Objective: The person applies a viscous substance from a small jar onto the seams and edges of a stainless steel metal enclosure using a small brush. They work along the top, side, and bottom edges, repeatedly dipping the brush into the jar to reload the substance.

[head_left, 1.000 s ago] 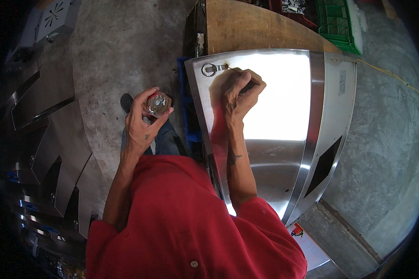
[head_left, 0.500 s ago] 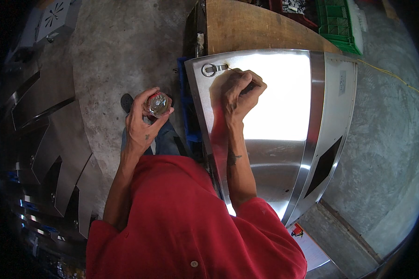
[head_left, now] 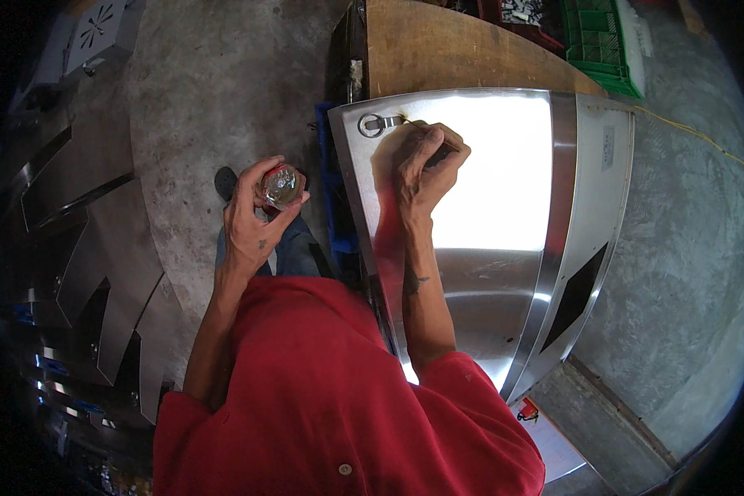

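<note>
Clear, red-edged container [head_left: 282, 186] in left hand [head_left: 248, 221]

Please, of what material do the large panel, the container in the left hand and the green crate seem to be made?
Large panel: metal, perhaps stainless steel, smooth and shiny; it mirrors the red shirt.
Container: clear plastic or glass, I cannot tell which; it looks glossy and see-through.
Green crate: probably moulded plastic, evenly coloured, with openwork walls.
</note>
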A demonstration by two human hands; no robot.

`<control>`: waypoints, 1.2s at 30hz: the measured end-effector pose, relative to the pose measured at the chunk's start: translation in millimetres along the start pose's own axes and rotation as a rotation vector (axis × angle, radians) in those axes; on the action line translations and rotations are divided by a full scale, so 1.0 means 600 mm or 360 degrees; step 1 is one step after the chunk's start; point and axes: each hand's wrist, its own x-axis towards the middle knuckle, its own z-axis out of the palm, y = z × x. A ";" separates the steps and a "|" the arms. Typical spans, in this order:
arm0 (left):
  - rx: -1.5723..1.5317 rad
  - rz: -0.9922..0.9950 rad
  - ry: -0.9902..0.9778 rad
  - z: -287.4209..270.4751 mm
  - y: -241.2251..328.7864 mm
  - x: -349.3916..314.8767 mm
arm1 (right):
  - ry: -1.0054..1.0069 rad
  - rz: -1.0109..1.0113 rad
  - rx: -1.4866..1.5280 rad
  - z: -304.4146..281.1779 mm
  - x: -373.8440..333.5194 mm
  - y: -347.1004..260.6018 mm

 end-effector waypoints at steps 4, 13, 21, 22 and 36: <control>-0.0009 0.0084 0.0073 0.006 -0.011 -0.001 | 0.0004 -0.0022 -0.0027 0.001 0.000 0.006; 0.0004 0.0076 0.0076 0.010 -0.011 -0.001 | 0.0013 0.0043 -0.0001 -0.003 0.000 -0.002; -0.0010 0.0098 0.0075 0.011 -0.020 -0.002 | 0.0028 0.0004 -0.0072 -0.002 0.000 0.005; -0.0017 0.0080 0.0061 0.011 -0.020 -0.002 | 0.0030 0.0000 -0.0093 -0.002 0.000 0.006; -0.0004 0.0087 0.0052 0.015 -0.020 0.000 | 0.0018 0.0073 0.0019 0.002 -0.003 0.015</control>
